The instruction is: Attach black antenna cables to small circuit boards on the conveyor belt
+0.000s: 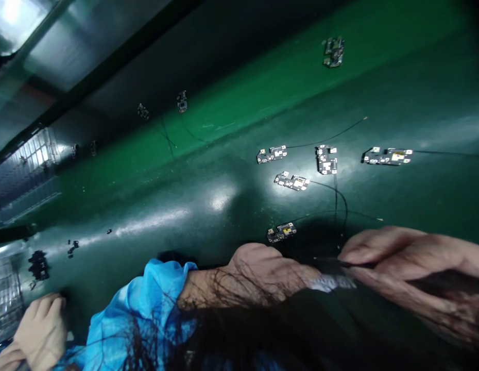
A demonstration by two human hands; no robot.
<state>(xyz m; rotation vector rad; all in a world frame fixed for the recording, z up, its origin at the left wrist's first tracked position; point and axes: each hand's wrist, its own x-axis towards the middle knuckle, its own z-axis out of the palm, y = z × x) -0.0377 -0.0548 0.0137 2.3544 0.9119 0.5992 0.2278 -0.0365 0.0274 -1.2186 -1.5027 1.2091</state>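
Now, right hand [397,257] pinching tweezers [336,264], circuit boards [291,181] nearby

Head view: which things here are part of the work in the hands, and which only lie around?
In hand:
- left hand and right hand, close together
- thin dark tool in the right hand
- nearest board, just beyond the hands

Lying about:
- four boards with wires, farther out
- far board
- small dark parts
- another person's hand, at bottom left
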